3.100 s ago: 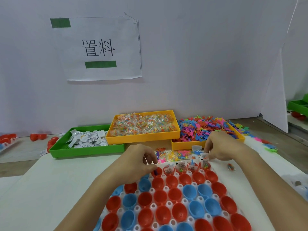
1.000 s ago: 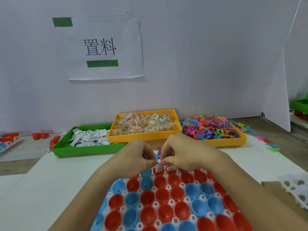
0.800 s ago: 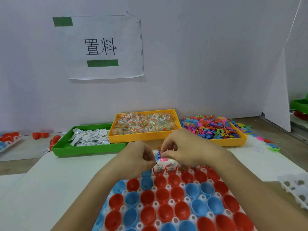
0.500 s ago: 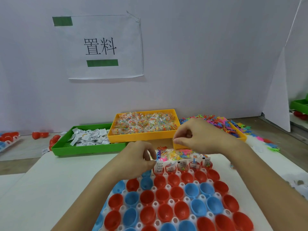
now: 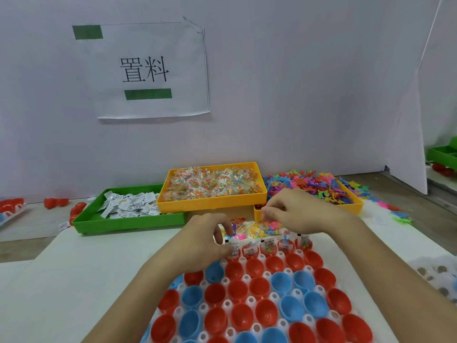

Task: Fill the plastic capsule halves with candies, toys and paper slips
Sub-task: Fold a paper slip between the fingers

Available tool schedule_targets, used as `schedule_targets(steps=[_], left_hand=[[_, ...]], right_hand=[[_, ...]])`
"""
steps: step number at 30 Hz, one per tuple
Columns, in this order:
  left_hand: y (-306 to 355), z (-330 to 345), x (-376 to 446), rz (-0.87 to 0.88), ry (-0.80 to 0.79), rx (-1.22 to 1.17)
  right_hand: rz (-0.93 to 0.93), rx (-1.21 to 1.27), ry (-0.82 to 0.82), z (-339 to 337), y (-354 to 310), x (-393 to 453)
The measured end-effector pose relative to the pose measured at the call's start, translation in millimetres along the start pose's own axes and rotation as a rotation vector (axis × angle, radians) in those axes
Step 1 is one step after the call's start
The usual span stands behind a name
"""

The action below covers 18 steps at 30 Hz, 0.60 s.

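At the far edge of the white holder tray (image 5: 228, 304), the back row of red capsule halves (image 5: 268, 247) already carries candies, small toys and upright paper slips (image 5: 233, 246), while the red and blue halves nearer the camera sit empty. The left hand (image 5: 200, 241) hovers over the left end of that filled row, fingers curled with thumb and forefinger close together just beside the leftmost slip; whether it pinches anything I cannot tell. Compared with half a second ago it has barely shifted. The right hand (image 5: 294, 211) has changed more: a second ago it was pressed close to the left hand over the row, and now it sits back and to the right, by the near corner of the yellow toy tray (image 5: 351, 206), above the loose pile of candies and toys (image 5: 252, 227) lying on the table behind the holder. Its fingers are curled and its fingertips drawn together as if pinching something small, though the item itself is too small to make out.

Behind, the green tray (image 5: 94, 220) holds folded paper slips, the middle yellow tray (image 5: 210, 205) holds wrapped candies, and the toy tray overflows with coloured plastic figures. A printed sign (image 5: 148, 70) hangs on the backboard.
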<state>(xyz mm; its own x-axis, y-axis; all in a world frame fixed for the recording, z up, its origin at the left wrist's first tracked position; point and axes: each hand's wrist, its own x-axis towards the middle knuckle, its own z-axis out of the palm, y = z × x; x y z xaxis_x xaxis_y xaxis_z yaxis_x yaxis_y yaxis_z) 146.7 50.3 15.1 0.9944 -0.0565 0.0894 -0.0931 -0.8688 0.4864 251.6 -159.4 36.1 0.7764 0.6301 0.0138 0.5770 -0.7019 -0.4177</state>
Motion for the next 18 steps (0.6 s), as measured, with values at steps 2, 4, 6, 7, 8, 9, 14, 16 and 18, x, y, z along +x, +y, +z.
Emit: schedule_targets(steps=[2,4,6,7,8,9,14,16,18], left_hand=[[-0.3,-1.2,-0.2,0.006,0.0,-0.012],[-0.3,-3.7,-0.9,0.011,0.006,-0.032],[-0.1,-6.9,-1.2,0.017,0.031,-0.052],[0.1,-8.5,-1.1,0.02,0.047,-0.056],[0.3,-9.9,-1.2,0.022,0.061,-0.056],[0.5,-11.1,-1.4,0.024,0.072,-0.056],[0.8,-15.6,-3.7,0.031,0.097,-0.077],[1.0,-16.6,-3.9,0.038,0.113,-0.085],[1.6,-17.2,-3.8,0.043,0.139,-0.089]], right_hand=[[0.016,0.028,-0.05,8.0,-5.4,1.3],[0.025,0.024,-0.092,13.2,-10.3,1.8],[0.034,0.013,-0.127,15.8,-14.0,1.4],[0.04,0.009,-0.142,16.6,-15.6,1.2],[0.049,0.008,-0.155,17.5,-17.0,1.1],[0.058,0.003,-0.163,18.0,-18.6,0.8],[0.041,0.002,-0.154,18.8,-22.6,-0.6],[0.016,0.024,-0.102,16.2,-21.2,-1.0],[-0.001,0.08,-0.007,12.7,-19.0,-1.2]])
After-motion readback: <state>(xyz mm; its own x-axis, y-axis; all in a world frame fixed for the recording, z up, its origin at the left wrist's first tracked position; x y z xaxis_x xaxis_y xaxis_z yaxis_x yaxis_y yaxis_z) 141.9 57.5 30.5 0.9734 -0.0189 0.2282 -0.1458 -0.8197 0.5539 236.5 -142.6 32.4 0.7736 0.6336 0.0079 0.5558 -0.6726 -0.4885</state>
